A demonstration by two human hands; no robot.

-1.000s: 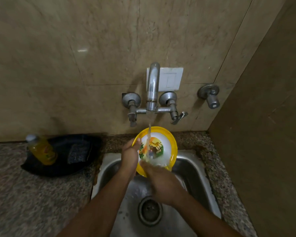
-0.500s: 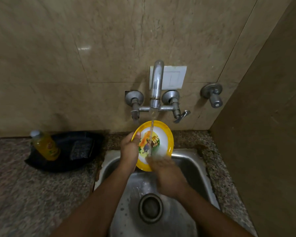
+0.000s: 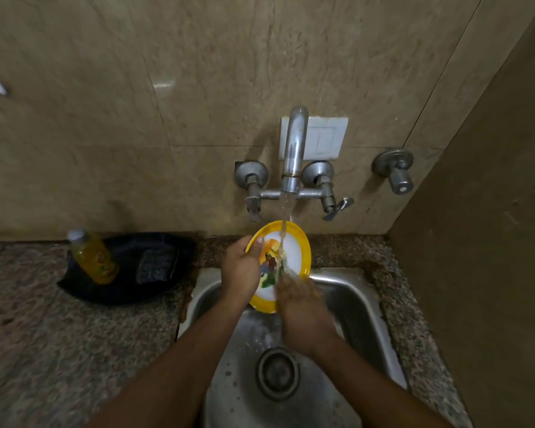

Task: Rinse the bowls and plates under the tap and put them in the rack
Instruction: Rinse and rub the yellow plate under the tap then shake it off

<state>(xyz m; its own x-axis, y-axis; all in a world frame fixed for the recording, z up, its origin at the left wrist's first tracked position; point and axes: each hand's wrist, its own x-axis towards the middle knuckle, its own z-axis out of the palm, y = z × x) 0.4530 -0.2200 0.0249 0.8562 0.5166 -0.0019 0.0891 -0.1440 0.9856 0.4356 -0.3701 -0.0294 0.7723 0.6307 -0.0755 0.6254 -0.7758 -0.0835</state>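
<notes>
A yellow-rimmed plate (image 3: 294, 248) with a white middle and a colourful picture is held tilted above the steel sink (image 3: 362, 304). My left hand (image 3: 240, 270) grips its left rim, thumb on the front. My right hand (image 3: 297, 307) lies flat on the plate's lower face and covers its lower right part. Water runs from the wall tap (image 3: 294, 149) onto the plate's middle. No rack is in view.
On the speckled stone counter (image 3: 44, 350) left of the sink lies a black tray (image 3: 130, 267) with a yellow soap bottle (image 3: 95, 257) and a dark scrub pad (image 3: 156, 265). A separate valve (image 3: 396, 169) sticks out of the wall at right. A side wall closes the right.
The plate has tilted and shifted a little under the stream. My right hand has slid up over its lower face, and the view has moved slightly.
</notes>
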